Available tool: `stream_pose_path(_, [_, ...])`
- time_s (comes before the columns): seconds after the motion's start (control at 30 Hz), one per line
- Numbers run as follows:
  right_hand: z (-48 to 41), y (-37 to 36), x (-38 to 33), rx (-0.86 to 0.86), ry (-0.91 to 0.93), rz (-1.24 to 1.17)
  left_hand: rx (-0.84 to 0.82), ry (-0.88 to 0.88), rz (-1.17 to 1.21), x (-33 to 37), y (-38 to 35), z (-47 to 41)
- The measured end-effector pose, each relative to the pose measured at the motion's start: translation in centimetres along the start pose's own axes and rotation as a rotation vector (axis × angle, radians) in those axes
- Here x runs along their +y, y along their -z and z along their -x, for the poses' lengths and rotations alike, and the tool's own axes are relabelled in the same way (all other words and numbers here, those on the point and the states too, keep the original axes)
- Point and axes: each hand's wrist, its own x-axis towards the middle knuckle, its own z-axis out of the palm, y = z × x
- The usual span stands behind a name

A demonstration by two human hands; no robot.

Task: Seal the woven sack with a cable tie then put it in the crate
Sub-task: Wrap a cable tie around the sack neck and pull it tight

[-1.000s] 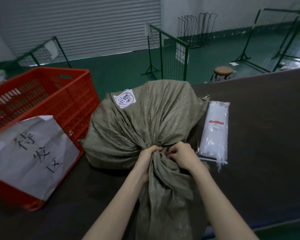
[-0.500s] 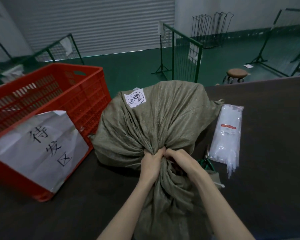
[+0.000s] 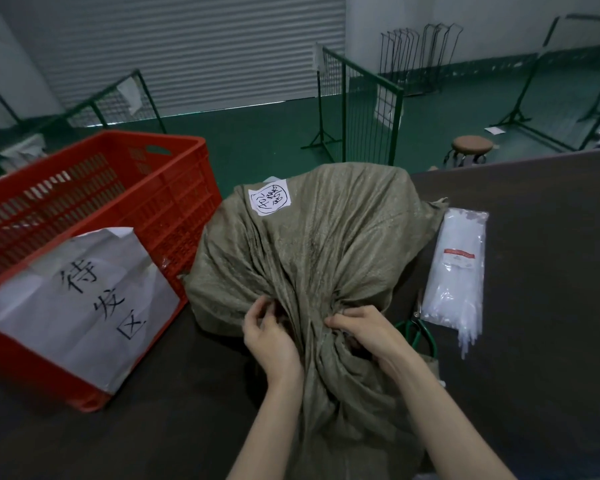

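A full olive-green woven sack (image 3: 326, 244) with a white label lies on the dark table, its gathered neck trailing toward me. My right hand (image 3: 364, 334) pinches the bunched neck from the right. On the left side of the neck my left hand (image 3: 267, 337) has its fingers apart, touching the fabric loosely. Right of the sack lies a clear bag of white cable ties (image 3: 458, 268). A red plastic crate (image 3: 94, 230) with a paper sign stands to the left, touching the sack. I see no cable tie on the neck.
Green-handled scissors (image 3: 418, 323) lie between the sack and the cable-tie bag. The dark table (image 3: 541, 306) runs on to the right. Beyond its far edge are green wire fence panels (image 3: 361, 109), a round stool (image 3: 471, 147) and a roller shutter.
My left hand has let go of the sack's neck and opened, moving a little left. My right hand stays on the neck. The view has shifted, so everything sits further right.
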Motion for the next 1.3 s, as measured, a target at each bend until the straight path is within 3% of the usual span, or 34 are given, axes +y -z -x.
stream_pose_path(0.3, [-0.5,-0.6,-0.1,0.026,-0.091,-0.119,0.273,0.371,0.527,2.7,1.4,-0.1])
stream_pose_path(0.47, [-0.5,-0.9,-0.1,0.055,-0.088,-0.152,0.224,0.540,0.726,3.1,1.6,-0.6])
stream_pose_path(0.63, [-0.5,-1.1,-0.1,0.054,-0.085,-0.140,0.148,0.523,0.926,4.2,2.1,-1.8])
stream_pose_path(0.97, [-0.9,-1.1,0.0,0.026,-0.113,-0.194,-0.046,0.606,0.330,1.6,2.5,-2.7])
stream_pose_path(1.1, [-1.1,-0.9,0.2,-0.012,-0.112,-0.200,-0.177,0.557,0.203,1.8,1.6,-2.2])
stream_pose_path(1.3, [-1.2,-0.8,0.3,-0.036,-0.089,-0.171,-0.190,0.318,0.071,1.5,1.4,-1.2])
